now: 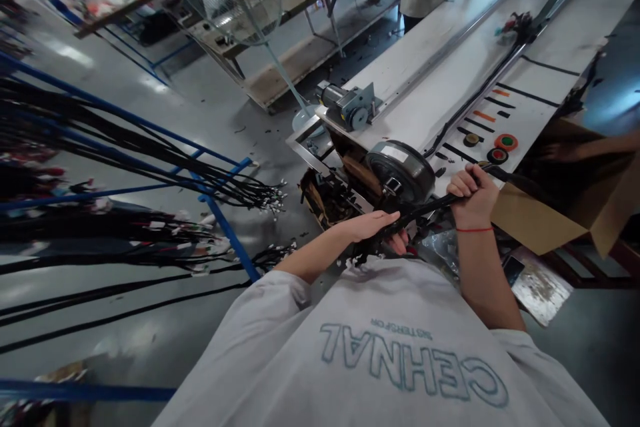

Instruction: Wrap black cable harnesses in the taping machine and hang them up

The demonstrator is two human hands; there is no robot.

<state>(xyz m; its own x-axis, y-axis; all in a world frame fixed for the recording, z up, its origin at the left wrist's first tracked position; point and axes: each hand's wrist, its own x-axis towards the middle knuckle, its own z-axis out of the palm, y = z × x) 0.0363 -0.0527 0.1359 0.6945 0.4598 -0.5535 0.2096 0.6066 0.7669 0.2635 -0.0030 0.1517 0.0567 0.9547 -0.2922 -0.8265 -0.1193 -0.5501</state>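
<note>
Cardboard box (545,220) right of the motor (400,173); rack (220,213) far left

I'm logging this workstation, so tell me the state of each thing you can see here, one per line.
Left hand: closed around the black cable bundle.
Right hand: fisted on the same bundle.
Black cable bundle: held between both hands, off the bench.
Cardboard box: open, flaps out.
Blue rack: hung with black cables.
Tape rolls: lying flat on the white bench.

Black harness (425,209): long taped bundle, stretched taut and tilted between left hand (373,225) and right hand (473,197), loose ends trailing below the left hand.
</note>
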